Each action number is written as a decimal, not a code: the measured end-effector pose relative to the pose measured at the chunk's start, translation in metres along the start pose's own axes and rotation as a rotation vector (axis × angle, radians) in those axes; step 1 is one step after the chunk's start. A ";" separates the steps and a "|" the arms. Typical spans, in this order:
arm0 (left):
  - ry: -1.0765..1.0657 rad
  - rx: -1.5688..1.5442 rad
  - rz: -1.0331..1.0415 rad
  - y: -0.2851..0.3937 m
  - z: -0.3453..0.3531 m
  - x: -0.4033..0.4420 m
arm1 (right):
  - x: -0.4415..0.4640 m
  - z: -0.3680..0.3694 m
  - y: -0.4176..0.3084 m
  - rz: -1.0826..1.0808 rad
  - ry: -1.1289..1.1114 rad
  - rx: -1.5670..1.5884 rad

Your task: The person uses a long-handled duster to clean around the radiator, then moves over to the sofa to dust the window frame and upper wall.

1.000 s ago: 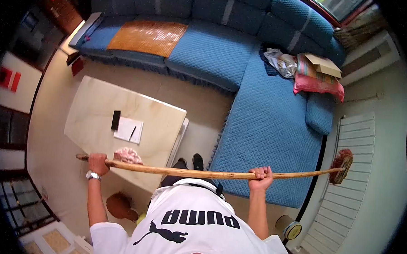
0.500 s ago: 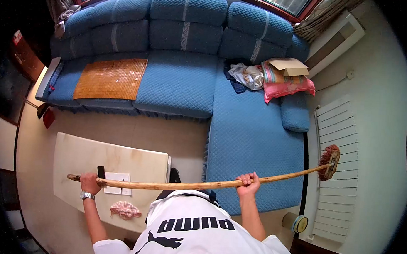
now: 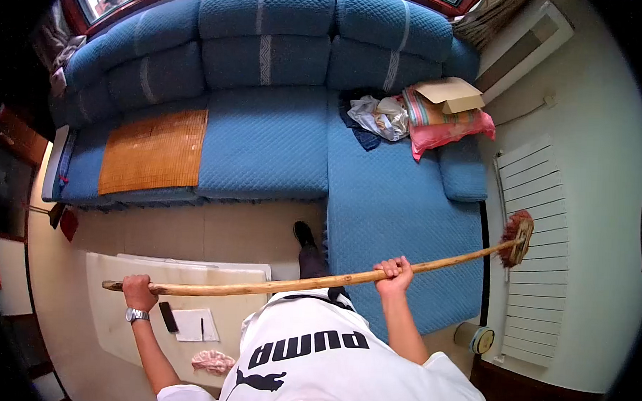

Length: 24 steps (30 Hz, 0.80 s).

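A long wooden pole [image 3: 260,287] runs across my front, slightly curved, with a reddish bristled brush head [image 3: 517,239] at its right end, in front of the white radiator. My left hand [image 3: 139,292], with a silver watch at the wrist, is wrapped round the pole close to its left end. Farther along, my right hand [image 3: 394,275] grips the pole right of its middle, above the edge of the blue sofa seat. Below my left hand, a black phone [image 3: 167,316] and white paper [image 3: 189,325] with a pen lie on the pale table [image 3: 108,320].
A blue sofa [image 3: 266,144] spans the back and right, bearing an orange mat [image 3: 153,150], clothes, a pink pillow [image 3: 446,134] and a box [image 3: 451,95]. A pink cloth [image 3: 212,362] lies on the table. The radiator [image 3: 536,281] and a round canister [image 3: 475,338] stand right.
The view has swung round and the table now appears lower. One leg has come forward between table and sofa. Both hands have kept hold of the pole, whose right end has risen in view.
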<state>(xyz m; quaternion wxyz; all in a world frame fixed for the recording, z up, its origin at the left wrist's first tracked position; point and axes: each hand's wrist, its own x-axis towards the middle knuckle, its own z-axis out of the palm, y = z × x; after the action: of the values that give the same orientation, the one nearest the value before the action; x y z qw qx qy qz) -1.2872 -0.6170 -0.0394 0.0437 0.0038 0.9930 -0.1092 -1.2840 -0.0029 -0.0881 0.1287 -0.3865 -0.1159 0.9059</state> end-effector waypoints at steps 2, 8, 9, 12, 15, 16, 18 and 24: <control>0.005 0.019 -0.036 0.005 -0.002 0.026 | 0.033 0.023 0.000 0.038 -0.011 -0.003; -0.040 0.054 -0.101 0.016 -0.023 0.085 | 0.116 0.111 0.000 0.106 -0.049 -0.026; -0.053 0.045 -0.107 0.018 -0.027 0.090 | 0.122 0.123 0.000 0.113 -0.061 -0.058; -0.007 0.091 -0.149 0.028 -0.027 0.103 | 0.152 0.147 -0.007 0.131 -0.092 -0.040; 0.004 0.099 -0.179 0.032 -0.019 0.108 | 0.171 0.177 -0.011 0.155 -0.146 -0.008; 0.017 0.088 -0.170 0.034 -0.018 0.110 | 0.173 0.185 -0.011 0.161 -0.146 -0.029; 0.012 0.047 -0.182 0.032 -0.010 0.108 | 0.175 0.196 -0.009 0.143 -0.163 -0.047; 0.018 -0.013 -0.244 0.030 0.018 0.110 | 0.175 0.220 0.002 0.193 -0.144 -0.073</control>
<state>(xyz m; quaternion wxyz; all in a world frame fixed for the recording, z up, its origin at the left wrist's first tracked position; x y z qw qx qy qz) -1.3951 -0.5923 -0.0729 0.0211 -0.1166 0.9872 -0.1072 -1.5614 0.0277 -0.0580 0.0180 -0.3345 -0.1198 0.9346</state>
